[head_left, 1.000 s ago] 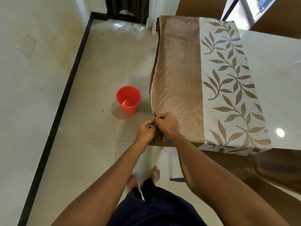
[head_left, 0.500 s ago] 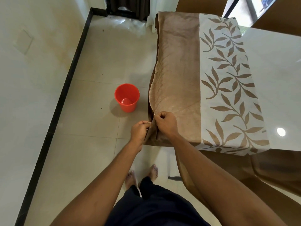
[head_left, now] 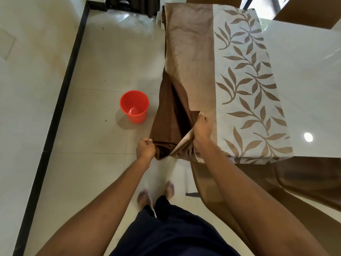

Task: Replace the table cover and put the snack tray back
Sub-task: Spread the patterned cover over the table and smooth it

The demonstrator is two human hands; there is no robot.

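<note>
A folded table cover (head_left: 193, 58), tan with a white band of brown leaves, lies along the left end of a glossy white table (head_left: 304, 74). My left hand (head_left: 145, 148) grips the corner of a dark brown layer and holds it out to the left, off the table edge. My right hand (head_left: 202, 127) clutches the tan top layer near the table's front corner. The fold gapes open between the two hands. No snack tray is in view.
A red bucket (head_left: 134, 106) stands on the tiled floor left of the table. A black skirting strip (head_left: 60, 93) runs along the wall at left. More brown cloth (head_left: 295, 178) hangs below the table's front edge. My bare feet (head_left: 156, 193) are near the corner.
My hands were pinched together at the cover's corner. Now they have parted: the left pulled the dark layer leftward, the right holds the tan layer, and the fold has opened.
</note>
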